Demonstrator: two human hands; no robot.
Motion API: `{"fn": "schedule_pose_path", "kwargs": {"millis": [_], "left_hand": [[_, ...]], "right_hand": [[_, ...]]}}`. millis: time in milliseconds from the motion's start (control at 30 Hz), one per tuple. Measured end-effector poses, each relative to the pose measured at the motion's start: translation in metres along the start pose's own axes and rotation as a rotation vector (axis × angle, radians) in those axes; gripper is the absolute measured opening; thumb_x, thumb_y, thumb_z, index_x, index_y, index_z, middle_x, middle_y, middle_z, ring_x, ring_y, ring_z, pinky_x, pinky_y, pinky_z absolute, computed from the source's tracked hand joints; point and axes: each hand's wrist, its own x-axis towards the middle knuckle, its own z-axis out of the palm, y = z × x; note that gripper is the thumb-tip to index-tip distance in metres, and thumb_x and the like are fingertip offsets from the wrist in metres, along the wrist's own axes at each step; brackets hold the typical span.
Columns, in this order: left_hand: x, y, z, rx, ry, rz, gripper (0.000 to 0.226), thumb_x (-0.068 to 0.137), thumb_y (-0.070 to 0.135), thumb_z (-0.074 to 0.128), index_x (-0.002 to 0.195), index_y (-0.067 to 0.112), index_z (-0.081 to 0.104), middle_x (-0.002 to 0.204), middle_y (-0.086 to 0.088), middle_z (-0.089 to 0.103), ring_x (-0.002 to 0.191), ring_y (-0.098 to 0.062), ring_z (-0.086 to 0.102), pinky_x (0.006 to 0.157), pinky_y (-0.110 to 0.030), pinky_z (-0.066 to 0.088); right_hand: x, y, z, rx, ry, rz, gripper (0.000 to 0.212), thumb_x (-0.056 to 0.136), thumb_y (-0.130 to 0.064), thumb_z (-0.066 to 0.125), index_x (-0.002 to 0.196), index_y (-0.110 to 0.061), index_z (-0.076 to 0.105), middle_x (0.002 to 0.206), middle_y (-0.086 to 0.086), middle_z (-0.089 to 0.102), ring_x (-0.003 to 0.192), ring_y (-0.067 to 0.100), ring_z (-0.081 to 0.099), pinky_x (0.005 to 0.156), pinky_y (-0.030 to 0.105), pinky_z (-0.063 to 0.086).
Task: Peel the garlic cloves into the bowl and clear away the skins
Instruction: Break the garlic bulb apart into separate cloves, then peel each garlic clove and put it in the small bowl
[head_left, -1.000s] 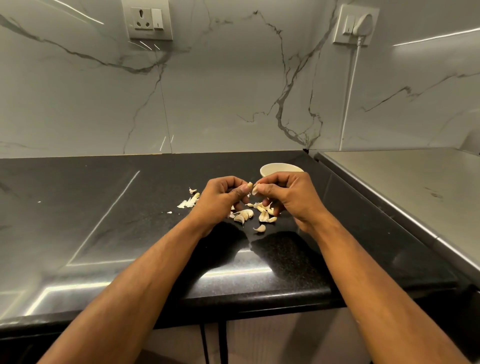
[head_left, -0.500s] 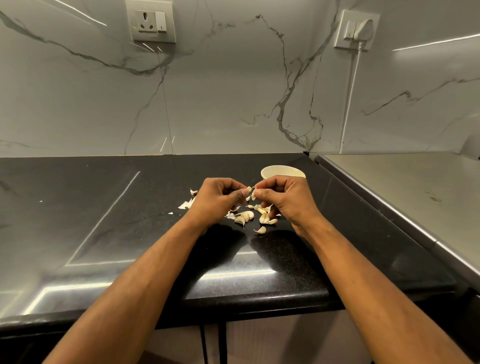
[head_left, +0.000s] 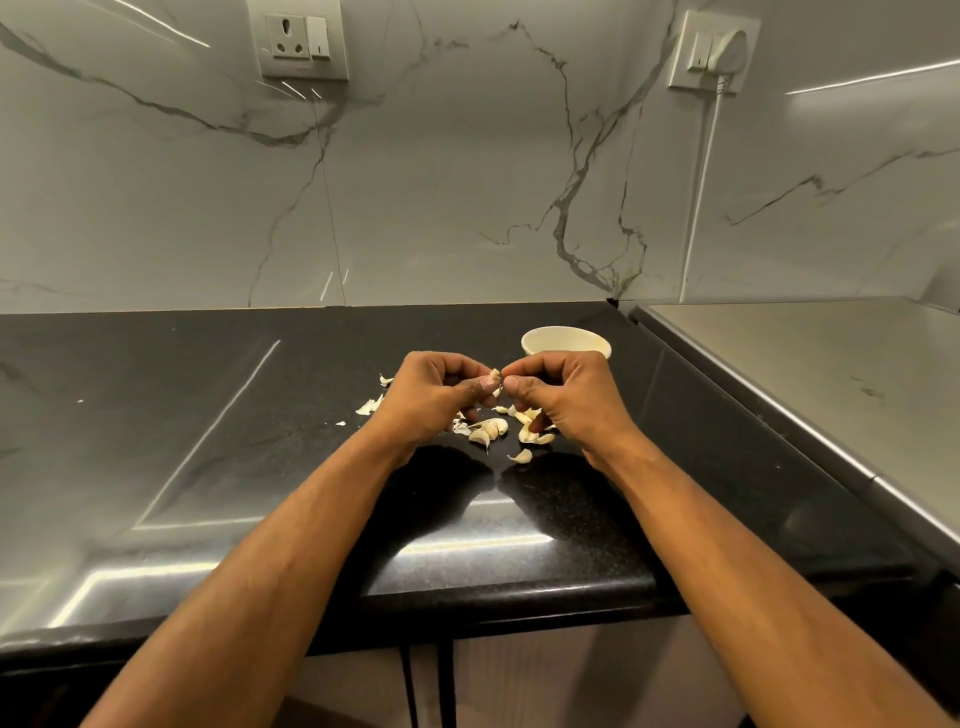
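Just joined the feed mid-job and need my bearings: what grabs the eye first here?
Both hands meet at the centre above the black counter: the left hand and right hand pinch one garlic clove between their fingertips. Under them lies a scatter of cloves, with loose skins to the left. A pale bowl stands just behind the right hand.

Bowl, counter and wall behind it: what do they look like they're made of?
Bowl: cream, matte, smooth rim; looks like ceramic, though plastic or paper is possible. Counter: black speckled stone, likely polished granite, since it mirrors the light strips. Wall: white with grey veins and a vertical seam, so marble or marble-look tile, semi-gloss.
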Motion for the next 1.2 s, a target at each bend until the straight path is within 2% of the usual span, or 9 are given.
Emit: {"fn": "schedule_pose_path", "kwargs": {"millis": [100, 200, 333, 500, 600, 733, 867, 1033, 1200], "left_hand": [[0.007, -0.007, -0.011, 0.299, 0.084, 0.058, 0.005, 0.089, 0.019, 0.069, 0.085, 0.019, 0.072, 0.075, -0.002, 0.071, 0.070, -0.017, 0.064, 0.073, -0.042, 0.056], [0.011, -0.010, -0.029, 0.661, 0.256, 0.072, 0.008, 0.091, 0.031, 0.066, 0.093, 0.027, 0.072, 0.082, 0.007, 0.071, 0.077, -0.015, 0.065, 0.076, -0.037, 0.055], [0.012, -0.018, -0.050, 0.841, 0.409, 0.037, 0.012, 0.092, 0.036, 0.064, 0.098, 0.032, 0.073, 0.095, 0.003, 0.071, 0.090, -0.017, 0.062, 0.078, -0.037, 0.052], [0.018, -0.032, -0.058, 0.858, 0.299, -0.116, 0.022, 0.091, 0.037, 0.064, 0.110, 0.030, 0.071, 0.113, 0.000, 0.069, 0.112, -0.019, 0.058, 0.095, -0.045, 0.049], [0.017, -0.028, -0.050, 0.889, 0.260, -0.026, 0.032, 0.091, 0.036, 0.063, 0.122, 0.026, 0.066, 0.120, 0.001, 0.063, 0.121, -0.021, 0.049, 0.101, -0.045, 0.044], [0.011, -0.015, -0.023, 1.008, 0.123, 0.223, 0.022, 0.092, 0.043, 0.059, 0.106, 0.032, 0.072, 0.114, 0.008, 0.062, 0.118, -0.017, 0.046, 0.093, -0.037, 0.037], [0.011, -0.015, -0.007, 1.156, -0.058, 0.213, 0.028, 0.094, 0.049, 0.053, 0.113, 0.035, 0.068, 0.116, 0.010, 0.059, 0.119, -0.015, 0.043, 0.095, -0.033, 0.032], [0.010, -0.016, -0.006, 1.123, -0.057, 0.197, 0.022, 0.094, 0.044, 0.056, 0.109, 0.033, 0.069, 0.112, 0.009, 0.059, 0.118, -0.015, 0.044, 0.096, -0.034, 0.033], [0.010, -0.017, -0.003, 0.919, -0.018, 0.192, 0.009, 0.090, 0.030, 0.066, 0.096, 0.029, 0.071, 0.102, 0.009, 0.067, 0.109, -0.016, 0.050, 0.091, -0.036, 0.039]], "right_hand": [[0.002, 0.004, 0.001, -0.115, 0.032, -0.024, 0.012, 0.086, -0.005, 0.072, 0.085, -0.017, 0.074, 0.072, -0.005, 0.068, 0.062, 0.004, 0.063, 0.054, 0.022, 0.052], [0.003, 0.007, 0.002, -0.226, 0.062, -0.068, 0.008, 0.085, -0.007, 0.073, 0.087, -0.014, 0.076, 0.072, -0.012, 0.067, 0.067, 0.004, 0.063, 0.067, 0.028, 0.056], [0.002, 0.005, 0.001, -0.280, 0.079, -0.102, 0.007, 0.086, -0.009, 0.072, 0.090, -0.013, 0.077, 0.075, -0.012, 0.067, 0.073, 0.005, 0.065, 0.077, 0.033, 0.058], [0.002, 0.004, 0.000, -0.304, 0.085, -0.102, 0.008, 0.086, -0.011, 0.072, 0.091, -0.013, 0.077, 0.080, -0.008, 0.070, 0.079, 0.009, 0.067, 0.085, 0.035, 0.057], [0.003, 0.006, 0.000, -0.350, 0.083, -0.092, 0.008, 0.087, -0.013, 0.071, 0.092, -0.015, 0.077, 0.079, -0.012, 0.068, 0.082, 0.008, 0.066, 0.088, 0.039, 0.056], [0.004, 0.008, 0.000, -0.419, 0.095, -0.075, 0.010, 0.088, -0.016, 0.070, 0.089, -0.021, 0.078, 0.076, -0.021, 0.065, 0.086, 0.008, 0.066, 0.088, 0.044, 0.055], [0.003, 0.007, 0.000, -0.584, 0.022, -0.038, 0.017, 0.092, -0.017, 0.062, 0.098, -0.025, 0.076, 0.098, -0.010, 0.073, 0.090, 0.004, 0.061, 0.088, 0.033, 0.051], [0.001, 0.005, 0.000, -0.785, -0.142, 0.023, 0.024, 0.093, -0.018, 0.059, 0.108, -0.029, 0.074, 0.113, -0.008, 0.071, 0.102, 0.010, 0.063, 0.079, 0.023, 0.042], [0.000, 0.000, -0.011, -0.840, -0.120, 0.090, 0.027, 0.089, -0.013, 0.063, 0.107, -0.029, 0.074, 0.108, -0.009, 0.072, 0.103, 0.012, 0.064, 0.085, 0.025, 0.045]]}}
